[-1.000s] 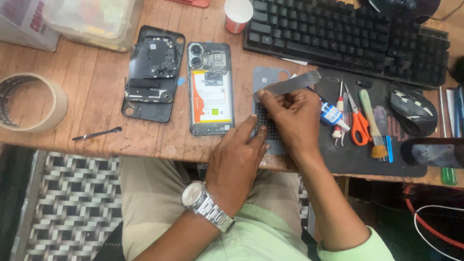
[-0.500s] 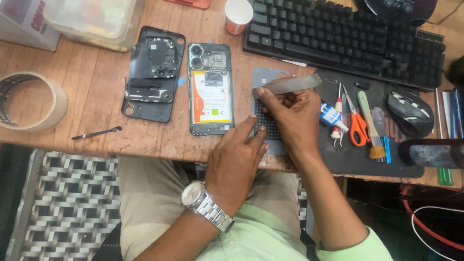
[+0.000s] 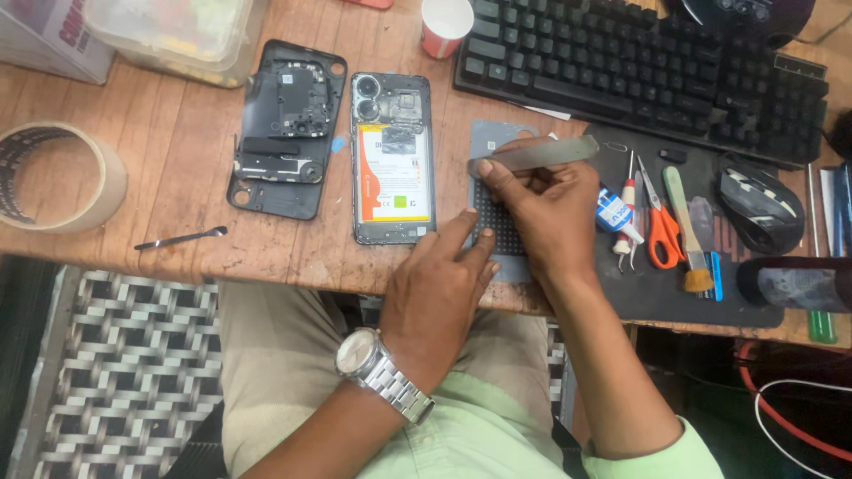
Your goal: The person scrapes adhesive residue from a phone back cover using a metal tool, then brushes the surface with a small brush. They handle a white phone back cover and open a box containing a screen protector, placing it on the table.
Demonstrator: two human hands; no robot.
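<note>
An opened phone point(image 3: 391, 170) lies face down on the wooden desk point(image 3: 177, 133), its battery and board exposed. Its black back cover point(image 3: 286, 127) lies just left of it. My right hand point(image 3: 541, 208) grips metal tweezers point(image 3: 541, 155) held flat above a grey-blue work mat point(image 3: 493, 142) with a dark gridded patch. My left hand point(image 3: 439, 288), with a metal wristwatch, rests at the desk's front edge, fingertips touching the mat beside the phone's lower right corner. Whatever the tweezers' tips touch is hidden under my right hand.
A tape roll point(image 3: 55, 177) and a thin metal pry tool point(image 3: 180, 238) lie at left. A black keyboard point(image 3: 639, 75), paper cup point(image 3: 445, 25) and plastic box point(image 3: 173, 31) sit at the back. Orange scissors point(image 3: 661, 226), brush point(image 3: 688, 231), glue bottle point(image 3: 614, 213) and mouse point(image 3: 754, 208) lie on a black mat.
My right hand has shifted slightly, and the tweezers' angle flattened a little over the mat. My left hand stays at the mat's edge.
</note>
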